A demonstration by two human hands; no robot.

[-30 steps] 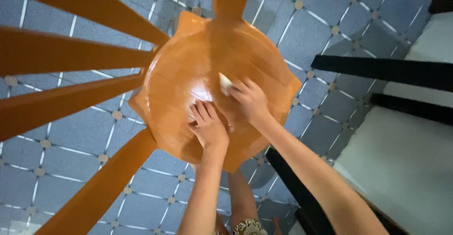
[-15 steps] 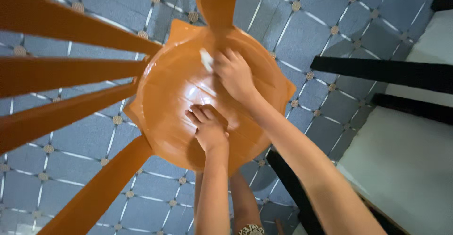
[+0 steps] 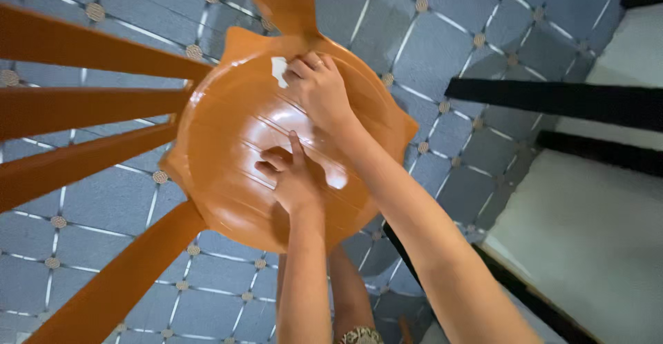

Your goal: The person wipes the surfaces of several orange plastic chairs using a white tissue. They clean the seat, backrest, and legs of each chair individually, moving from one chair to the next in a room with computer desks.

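Note:
An orange plastic stool (image 3: pixel 228 157) lies upturned, its round seat down on the floor and its long legs (image 3: pixel 83 99) spreading up towards me. My right hand (image 3: pixel 319 94) reaches to the far rim of the seat's inner side, near the base of one leg, and presses a small white cloth (image 3: pixel 279 70) against it. Nearer to me, my left hand (image 3: pixel 291 177) rests on the middle of the seat with its fingers loosely bent and nothing in it.
Blue-grey floor tiles (image 3: pixel 442 47) with pale diagonal joints lie all around. Black furniture bars (image 3: pixel 552 99) and a white flat surface (image 3: pixel 594 226) stand at the right. My leg (image 3: pixel 349 295) shows below the seat.
My right hand has slid the white cloth from the middle of the seat up to its far rim. My left hand has stayed near the middle, its fingers curling a little.

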